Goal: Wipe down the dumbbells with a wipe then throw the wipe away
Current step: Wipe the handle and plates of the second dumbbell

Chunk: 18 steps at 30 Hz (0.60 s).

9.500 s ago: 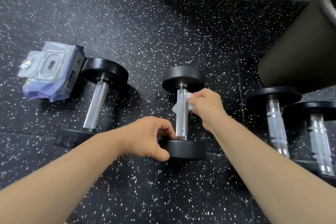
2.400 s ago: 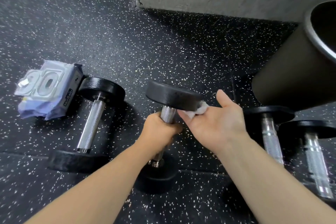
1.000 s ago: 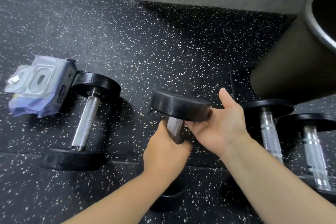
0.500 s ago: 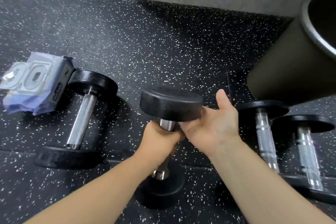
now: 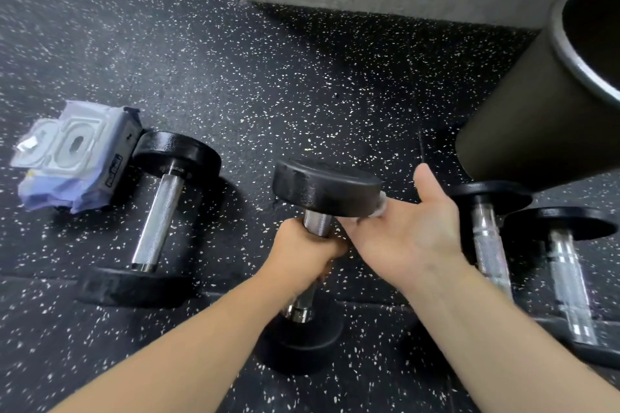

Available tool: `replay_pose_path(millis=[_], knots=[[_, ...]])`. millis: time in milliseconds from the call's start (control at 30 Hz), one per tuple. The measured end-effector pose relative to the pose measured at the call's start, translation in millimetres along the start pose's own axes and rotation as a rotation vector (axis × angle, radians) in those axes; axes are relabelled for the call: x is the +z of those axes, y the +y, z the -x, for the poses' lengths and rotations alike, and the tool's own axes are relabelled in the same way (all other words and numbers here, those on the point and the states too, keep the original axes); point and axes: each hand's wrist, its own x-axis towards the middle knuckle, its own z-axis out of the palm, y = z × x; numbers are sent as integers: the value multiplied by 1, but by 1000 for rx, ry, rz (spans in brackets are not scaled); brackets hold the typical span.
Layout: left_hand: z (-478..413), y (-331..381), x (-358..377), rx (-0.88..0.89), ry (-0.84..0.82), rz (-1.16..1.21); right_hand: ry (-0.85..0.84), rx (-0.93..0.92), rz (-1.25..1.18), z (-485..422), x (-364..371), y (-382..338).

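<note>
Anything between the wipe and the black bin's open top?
Nothing visible. The right hand presses the wipe against the raised dumbbell's upper head; the black bin's open rim is up and right, with only open air between.

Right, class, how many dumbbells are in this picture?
4. The left dumbbell lies beside the wipes pack; the middle dumbbell is gripped by the left hand; the third dumbbell and fourth dumbbell lie side by side by the bin. Others may be out of frame.
</note>
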Motion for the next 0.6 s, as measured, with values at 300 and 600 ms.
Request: replay_pose_path(millis=[300,600], knots=[[35,0,13,96,308,-346,59,-52,12,-14,2,3],[11,1,-9,86,184,-130,40,-53,47,-4,11,14]])
